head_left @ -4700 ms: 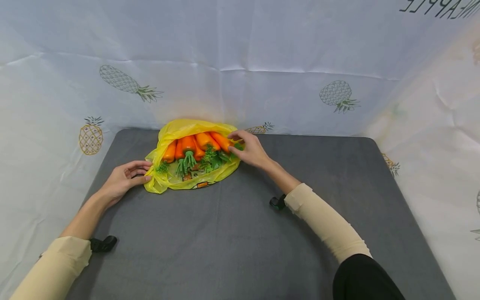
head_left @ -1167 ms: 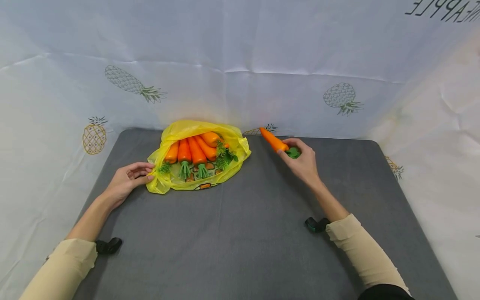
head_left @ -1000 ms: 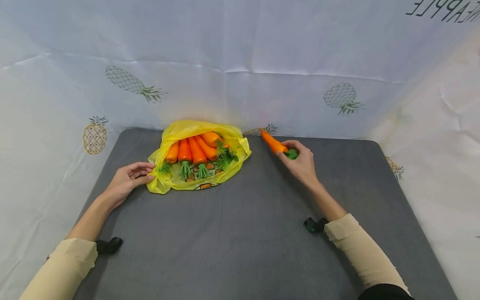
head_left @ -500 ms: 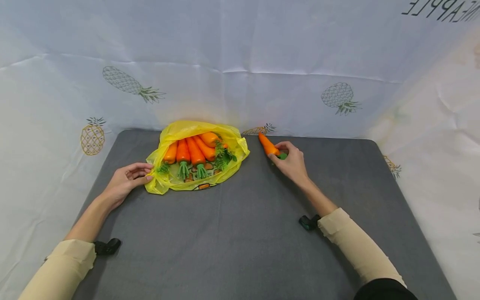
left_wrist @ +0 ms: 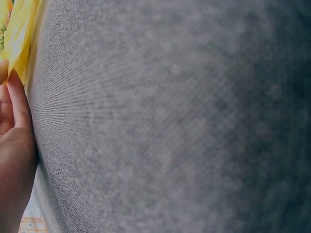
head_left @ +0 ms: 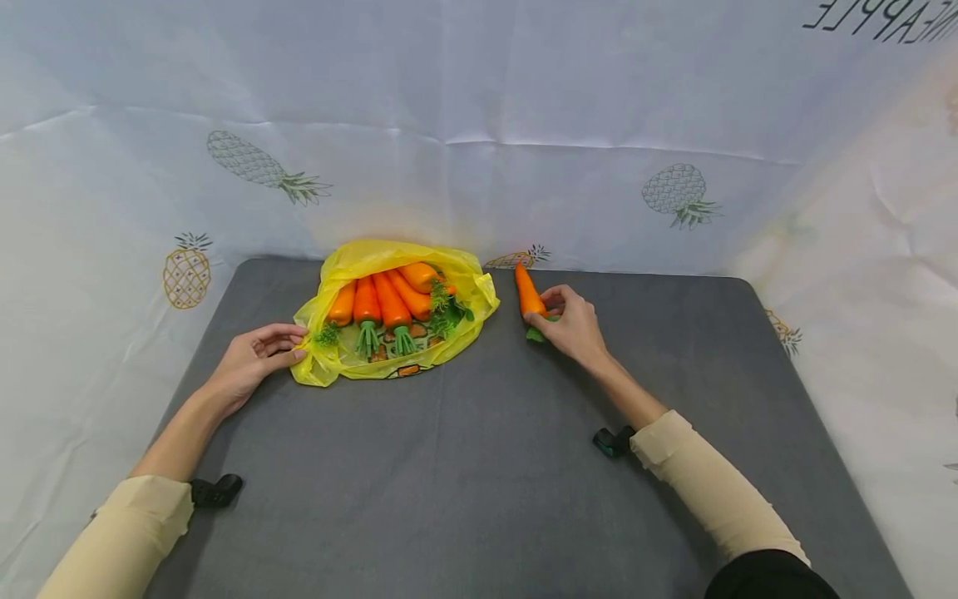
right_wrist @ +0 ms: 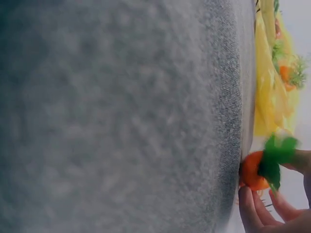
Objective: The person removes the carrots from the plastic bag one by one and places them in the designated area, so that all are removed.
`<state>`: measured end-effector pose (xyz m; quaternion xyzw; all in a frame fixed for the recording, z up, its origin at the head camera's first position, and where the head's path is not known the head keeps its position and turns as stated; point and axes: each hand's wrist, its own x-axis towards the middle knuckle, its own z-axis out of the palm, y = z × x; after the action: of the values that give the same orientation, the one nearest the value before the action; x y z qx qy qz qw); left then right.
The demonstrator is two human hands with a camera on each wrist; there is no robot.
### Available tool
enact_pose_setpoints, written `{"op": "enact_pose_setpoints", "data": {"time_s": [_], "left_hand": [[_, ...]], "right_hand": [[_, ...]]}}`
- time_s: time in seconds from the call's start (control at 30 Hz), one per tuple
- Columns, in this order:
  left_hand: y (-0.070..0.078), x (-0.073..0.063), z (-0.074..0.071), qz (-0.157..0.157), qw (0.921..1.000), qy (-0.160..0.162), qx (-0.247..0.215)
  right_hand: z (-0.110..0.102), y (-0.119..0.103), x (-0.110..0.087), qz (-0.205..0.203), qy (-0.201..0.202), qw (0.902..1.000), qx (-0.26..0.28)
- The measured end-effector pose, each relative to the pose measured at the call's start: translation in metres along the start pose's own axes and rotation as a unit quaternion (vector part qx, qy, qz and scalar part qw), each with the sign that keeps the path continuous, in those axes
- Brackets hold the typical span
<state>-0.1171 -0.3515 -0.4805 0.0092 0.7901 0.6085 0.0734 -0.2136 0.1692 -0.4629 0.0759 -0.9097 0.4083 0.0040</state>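
A yellow plastic bag [head_left: 407, 252] lies at the back of the table, its mouth facing me. Several orange carrots [head_left: 392, 298] with green tops show inside. At the bag's left edge, my left hand [head_left: 250, 362] pinches the plastic between thumb and fingers. My right hand [head_left: 572, 324] holds a single carrot [head_left: 528, 293] by its thick end, just right of the bag. That carrot's tip points to the back edge. In the right wrist view its round orange end [right_wrist: 250, 171] and green leaves [right_wrist: 277, 153] sit between thumb and fingers, close over the table.
Grey cloth covers the table [head_left: 449, 466], which runs up to a white curtain [head_left: 479, 183] with pineapple prints at the back. More white cloth hangs along both sides. Each wrist carries a small black camera.
My right hand has brought a carrot out of the bag to its right. Within the last second the carrot has swung to point straighter back and come slightly left. The left hand stays put.
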Motion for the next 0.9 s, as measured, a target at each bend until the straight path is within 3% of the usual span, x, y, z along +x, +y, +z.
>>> {"op": "enact_pose_setpoints", "data": {"time_s": [0.53,0.9], "left_hand": [[0.000,0.000,0.000,0.006,0.9999,0.003,-0.008],[0.001,0.001,0.000,0.000,0.9997,0.006,-0.025]], "right_hand": [[-0.006,-0.004,0.006,-0.026,-0.008,0.9996,-0.005],[-0.010,-0.020,0.011,-0.055,0.003,0.9984,0.015]]}}
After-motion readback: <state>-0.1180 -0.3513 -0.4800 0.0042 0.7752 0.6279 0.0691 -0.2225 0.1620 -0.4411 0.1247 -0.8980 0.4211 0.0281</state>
